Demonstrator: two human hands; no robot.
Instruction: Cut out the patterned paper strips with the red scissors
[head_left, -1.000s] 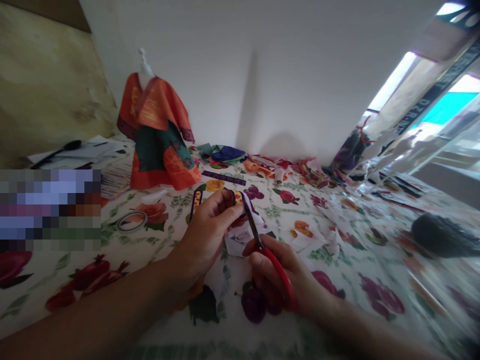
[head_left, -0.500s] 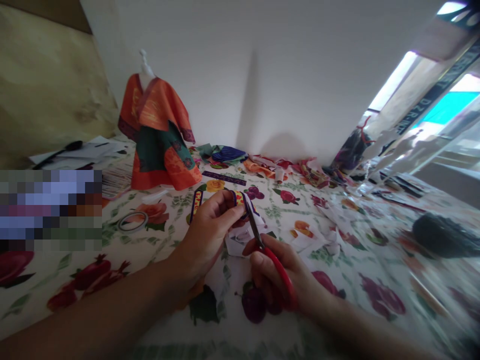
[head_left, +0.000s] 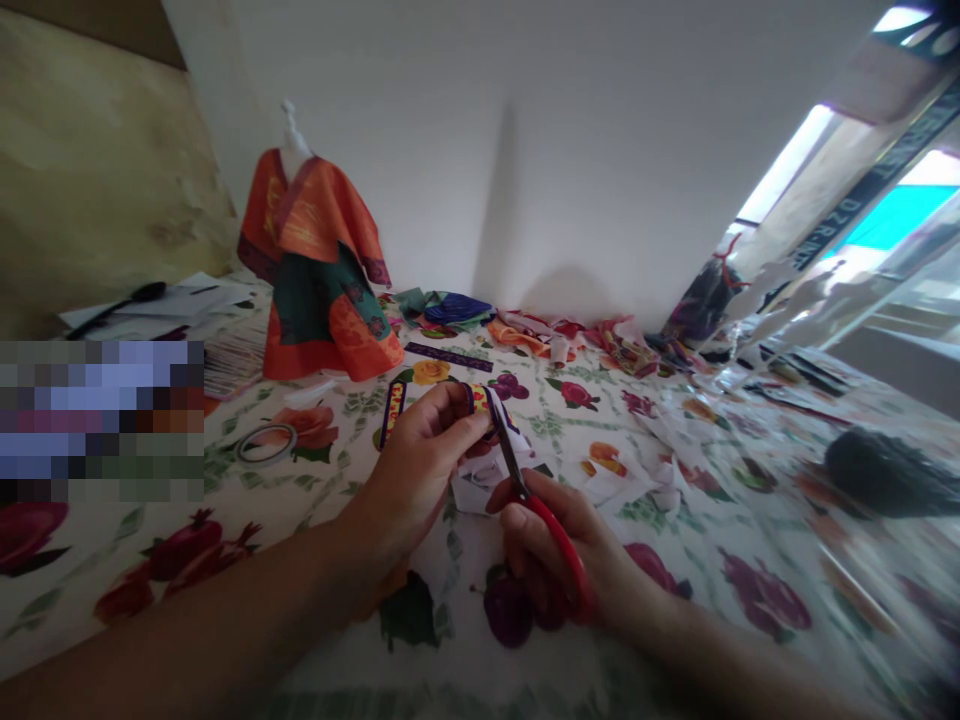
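Between the thumb and fingers of my left hand [head_left: 431,440] is a patterned trim strip [head_left: 481,400], yellow and red with dark blue edges. Part of it is hidden behind the fingers, and a similar yellow-red piece [head_left: 393,410] shows to their left. My right hand [head_left: 551,540] grips red-handled scissors [head_left: 559,535]. Their blades point up and away, with the tips against the strip's right end; I cannot tell how far apart the blades are. Below the strip, white paper pieces [head_left: 480,492] lie on the flowered tablecloth [head_left: 315,620].
A small dress form in an orange and green robe [head_left: 311,260] stands at back left. A tape roll [head_left: 267,443] lies left of my hands. Fabric scraps [head_left: 540,335] and a dark purple strip [head_left: 448,357] lie toward the wall. At right is a dark bundle [head_left: 889,472].
Very little differs. The scissors' blades have shifted slightly at the strip's right end, while both hands stay in nearly the same place.
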